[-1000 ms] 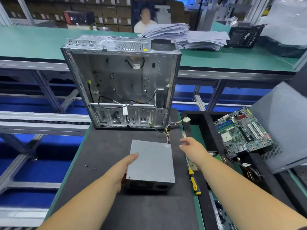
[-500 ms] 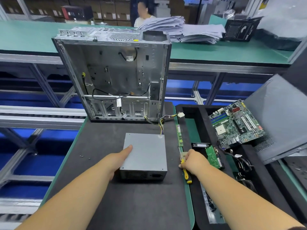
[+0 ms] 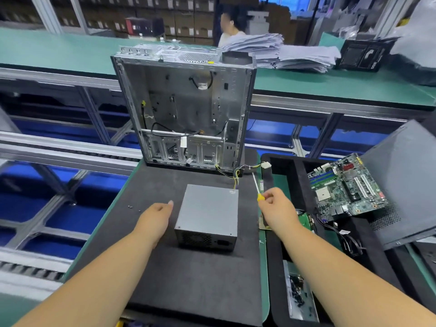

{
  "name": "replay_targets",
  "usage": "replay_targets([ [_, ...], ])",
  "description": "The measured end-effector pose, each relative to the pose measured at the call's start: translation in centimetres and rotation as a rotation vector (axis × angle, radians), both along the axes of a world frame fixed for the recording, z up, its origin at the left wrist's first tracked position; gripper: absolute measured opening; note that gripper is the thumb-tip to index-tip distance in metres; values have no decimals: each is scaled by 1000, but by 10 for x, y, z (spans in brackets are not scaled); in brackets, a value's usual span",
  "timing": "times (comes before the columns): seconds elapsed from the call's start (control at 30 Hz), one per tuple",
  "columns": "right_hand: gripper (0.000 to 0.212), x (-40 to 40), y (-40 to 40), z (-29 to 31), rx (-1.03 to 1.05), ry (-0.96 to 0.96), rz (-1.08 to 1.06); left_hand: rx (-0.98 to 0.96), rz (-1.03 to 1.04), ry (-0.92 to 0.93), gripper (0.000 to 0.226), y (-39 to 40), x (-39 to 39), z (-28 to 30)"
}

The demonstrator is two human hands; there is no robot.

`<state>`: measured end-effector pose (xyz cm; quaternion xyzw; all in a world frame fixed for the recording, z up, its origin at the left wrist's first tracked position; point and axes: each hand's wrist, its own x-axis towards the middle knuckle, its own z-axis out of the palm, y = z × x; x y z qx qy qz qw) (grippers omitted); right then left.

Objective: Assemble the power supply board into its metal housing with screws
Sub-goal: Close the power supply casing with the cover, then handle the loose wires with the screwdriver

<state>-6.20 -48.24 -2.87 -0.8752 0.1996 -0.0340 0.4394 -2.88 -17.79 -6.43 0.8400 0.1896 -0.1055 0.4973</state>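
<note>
A grey boxed power supply (image 3: 208, 212) lies on the black foam mat (image 3: 179, 279), its yellow and black wires running up to the open metal computer case (image 3: 186, 107) that stands upright at the mat's far edge. My left hand (image 3: 154, 219) hovers just left of the power supply, fingers loosely curled and holding nothing. My right hand (image 3: 278, 207) is to the right of the box and grips a yellow-handled screwdriver (image 3: 257, 188), shaft pointing away toward the case. Two or three small screws (image 3: 134, 208) lie on the mat's left side.
A green motherboard (image 3: 346, 185) leans in a black tray (image 3: 299, 175) on the right, with a grey side panel (image 3: 405, 180) beside it. Paper stacks (image 3: 283, 53) sit on the far green bench. A person stands beyond that bench. Conveyor rails run at left.
My right hand picked up the screwdriver from the mat's right edge and raised it. My left hand slid off the power supply's top to its left side.
</note>
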Motion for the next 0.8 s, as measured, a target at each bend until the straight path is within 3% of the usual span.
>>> replay_targets([
  [0.13, 7, 14, 36, 19, 129, -93, 67, 34, -13, -134, 4, 33, 2, 5],
  [0.33, 10, 34, 101, 24, 283, -95, 178, 239, -91, -168, 20, 87, 17, -6],
  [0.53, 7, 58, 145, 21, 347, -37, 136, 503, -213, -174, 24, 118, 40, -22],
  [0.8, 13, 67, 170, 18, 370, 32, 41, 725, -530, -365, 11, 126, 74, -42],
])
